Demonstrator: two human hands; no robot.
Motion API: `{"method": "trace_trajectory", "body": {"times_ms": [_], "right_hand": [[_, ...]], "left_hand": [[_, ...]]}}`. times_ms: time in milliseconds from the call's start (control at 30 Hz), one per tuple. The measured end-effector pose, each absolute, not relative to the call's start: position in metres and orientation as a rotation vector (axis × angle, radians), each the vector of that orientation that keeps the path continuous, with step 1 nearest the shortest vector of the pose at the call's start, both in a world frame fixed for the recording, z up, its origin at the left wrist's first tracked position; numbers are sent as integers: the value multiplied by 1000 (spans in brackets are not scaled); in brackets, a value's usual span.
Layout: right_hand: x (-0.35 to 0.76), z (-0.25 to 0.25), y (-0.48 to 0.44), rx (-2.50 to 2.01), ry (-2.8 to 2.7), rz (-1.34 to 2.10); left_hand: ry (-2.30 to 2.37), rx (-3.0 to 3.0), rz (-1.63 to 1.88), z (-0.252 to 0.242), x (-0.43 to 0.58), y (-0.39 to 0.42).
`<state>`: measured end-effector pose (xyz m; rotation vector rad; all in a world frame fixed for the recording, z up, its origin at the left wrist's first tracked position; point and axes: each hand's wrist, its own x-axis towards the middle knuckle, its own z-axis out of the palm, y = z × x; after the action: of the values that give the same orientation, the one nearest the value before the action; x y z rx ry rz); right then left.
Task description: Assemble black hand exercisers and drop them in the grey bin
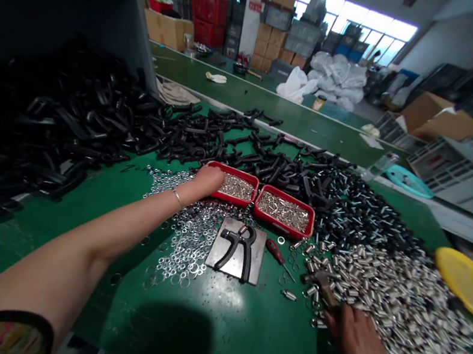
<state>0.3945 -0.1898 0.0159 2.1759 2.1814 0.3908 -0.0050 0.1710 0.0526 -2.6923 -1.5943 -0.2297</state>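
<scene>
Factory floor, green workbench (261, 346) heaped with black grip handles (58, 121) left and far. Left hand (207, 180) lies open, not clamped, over the rim of a red tray (237, 171) of silver parts, with washers (188, 242) spread just nearer. Right hand (353, 344), near right beside silver cylinders (399, 315), closes around a dark grip part (322, 285).
</scene>
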Motion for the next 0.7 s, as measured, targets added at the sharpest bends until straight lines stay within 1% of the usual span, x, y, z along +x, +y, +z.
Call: {"method": "trace_trajectory", "body": {"times_ms": [167, 233, 267, 300, 367, 400, 467, 567, 633, 700], "right_hand": [[410, 17, -183, 2200, 2309, 272], [410, 25, -174, 2327, 2355, 218], [406, 31, -168, 2413, 2366, 138], [399, 36, -161, 2489, 2367, -11], [375, 49, -148, 2546, 2333, -447], [359, 56, -141, 2506, 2309, -664], [325, 73, -128, 2401, 2300, -902], [279, 92, -111, 2352, 2429, -947], [260, 95, -98, 2394, 2529, -848], [250, 88, -85, 2352, 2544, -723]], "left_hand": [[-1603, -2674, -250, 48, 0, 173], [-1611, -2645, -291, 44, -5, 168], [-1616, -2628, -309, 43, -8, 166], [-1622, -2614, -336, 42, -10, 163], [-1636, -2607, -463, 44, -10, 155], [-1640, -2622, -572, 46, -7, 150], [-1621, -2705, -861, 50, 0, 136], [-1514, -2941, -1181, 52, 13, 107], [-1503, -3084, -1226, 47, 16, 91], [-1591, -3156, -1192, 39, 12, 81]]}}
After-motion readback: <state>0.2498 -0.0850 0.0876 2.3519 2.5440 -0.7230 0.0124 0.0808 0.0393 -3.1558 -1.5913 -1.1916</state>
